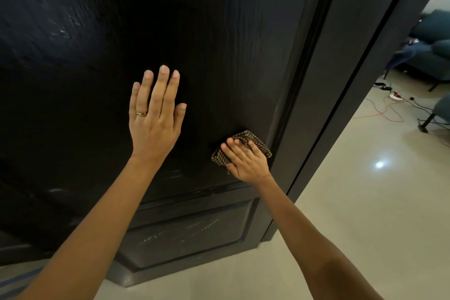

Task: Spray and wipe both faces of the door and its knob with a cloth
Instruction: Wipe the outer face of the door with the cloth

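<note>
1. Cloth (253, 140): brown checked fabric, bunched into a wad. Lies against the door's face at 4 o'clock from the view's centre, just beside the door's right-hand edge and above the moulding that caps the lower panel

2. Right hand (246, 162): on top of the cloth, fingers bent over the wad and holding it against the door; cloth shows past the fingertips at 12 o'clock and past the hand at 9 o'clock. Bare forearm runs down to 5 o'clock

3. Door (219, 31): dark, wood-grained, with a dull sheen. Fills the view from 9 o'clock through 12 to 1 o'clock. Pale smears at 10 o'clock

4. Left hand (155, 114): laid flat on the door at 9 o'clock from the cloth and apart from it. Fingers straight and close together, pointing to 12 o'clock, holding nothing. Gold ring (141, 113) on one finger

5. Lower panel (190, 234): recessed, at 6 o'clock, marked with pale scratches

6. Dark upright strip (365, 56): at 2 o'clock, beside the door's edge; jamb or edge, cannot tell which

7. Floor (365, 214): pale glossy tile from 3 to 6 o'clock, with a bright light spot (379, 164)

8. Beyond, at 3 o'clock: blue sofa (433, 31), orange cable (379, 111) and white power strip (395, 97) on the floor
</note>
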